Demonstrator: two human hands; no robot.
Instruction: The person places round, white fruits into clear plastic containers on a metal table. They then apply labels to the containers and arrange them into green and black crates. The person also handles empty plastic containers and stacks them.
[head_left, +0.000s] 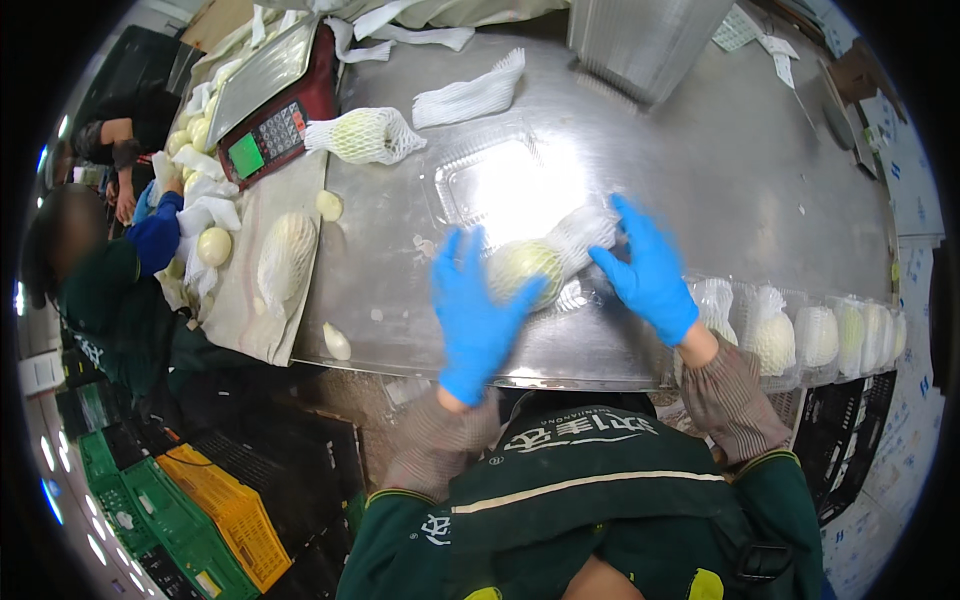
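In front of me lies a pale peeled onion (521, 270) in a white foam net sleeve (585, 232), over a clear plastic clamshell box (442, 180) on the steel table. My left hand (476, 315), in a blue glove, is at the onion's near left side. Its thumb lies across the netting and its fingers are spread and blurred. My right hand (649, 266), also blue-gloved, has the loose tail of the sleeve between thumb and forefinger. Whether the onion touches the box floor is hard to tell.
A netted onion (364, 136) lies beside a red digital scale (262, 142). An empty foam sleeve (469, 94) and stacked clear boxes (645, 45) sit farther back. Packed boxes (772, 341) line the right front edge. A co-worker (105, 292) is at the left, by loose onions (214, 246).
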